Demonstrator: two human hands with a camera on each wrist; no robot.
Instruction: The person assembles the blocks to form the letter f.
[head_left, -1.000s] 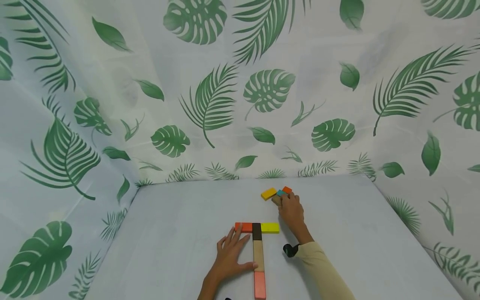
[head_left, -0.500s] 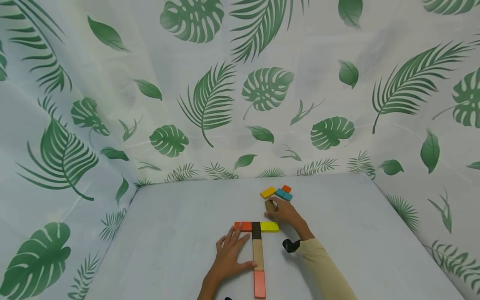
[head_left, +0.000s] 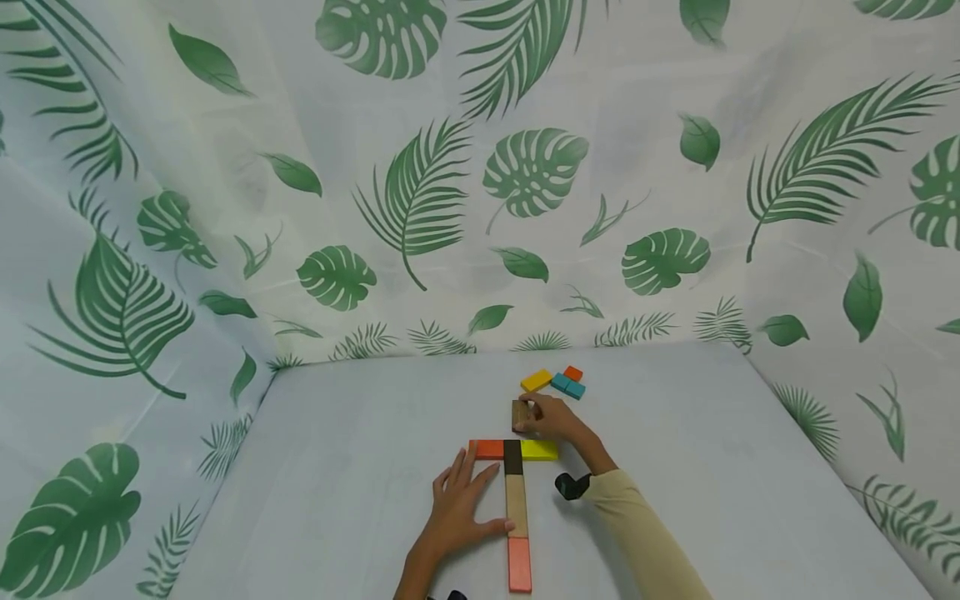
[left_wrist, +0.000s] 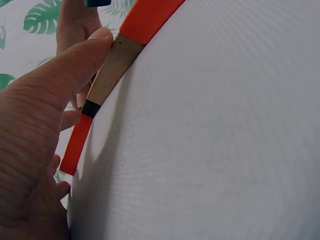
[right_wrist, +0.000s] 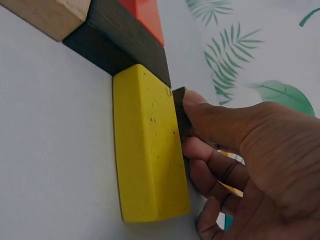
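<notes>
Laid flat, a row of wooden blocks has a black block (head_left: 513, 457), a tan block (head_left: 517, 505) and a pink block (head_left: 519, 564) end to end. A red block (head_left: 490, 450) and a yellow block (head_left: 540, 451) flank the black one. My left hand (head_left: 457, 510) rests with spread fingers, fingertips at the red block and thumb against the tan block. Just beyond the black block, my right hand (head_left: 561, 423) pinches a brown block (head_left: 518, 416) between thumb and fingers. In the right wrist view, that block (right_wrist: 181, 112) is partly hidden behind the yellow one.
Farther back on the white table (head_left: 360, 450) lie an amber block (head_left: 536, 381), two blue blocks (head_left: 567, 385) and an orange block (head_left: 573, 372). A leaf-print cloth (head_left: 420, 317) rises behind the table and at its sides. A black device (head_left: 572, 486) sits at my right wrist.
My right hand has taken the brown block from the back group and brought it left and nearer, to just beyond the black block. The left hand has stayed in place.
</notes>
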